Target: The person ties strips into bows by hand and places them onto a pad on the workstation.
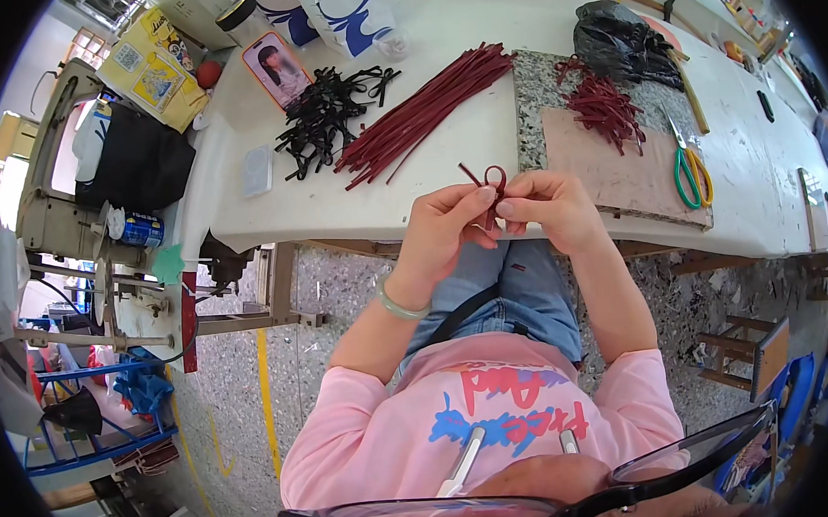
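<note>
Between my two hands, over the table's front edge, is a dark red strip (pixel 495 176) bent into a small loop, with one end sticking out to the upper left. My left hand (pixel 454 221) pinches it between thumb and fingers. From the other side my right hand (pixel 544 209) grips the same strip, its thumb and forefinger pressed together. The fingers partly hide where the strip crosses itself. Just beyond my hands lies a bundle of long dark red strips (pixel 430 108). A heap of black looped strips (pixel 323 123) is left of that bundle.
Shorter dark red pieces (pixel 605 108) lie on a stone slab (pixel 538 88), beside a black plastic bag (pixel 623 42). Scissors with green and yellow handles (pixel 690 174) rest at the right. A phone (pixel 276 71) is propped at the back left, and a sewing machine (pixel 49 175) stands farther left.
</note>
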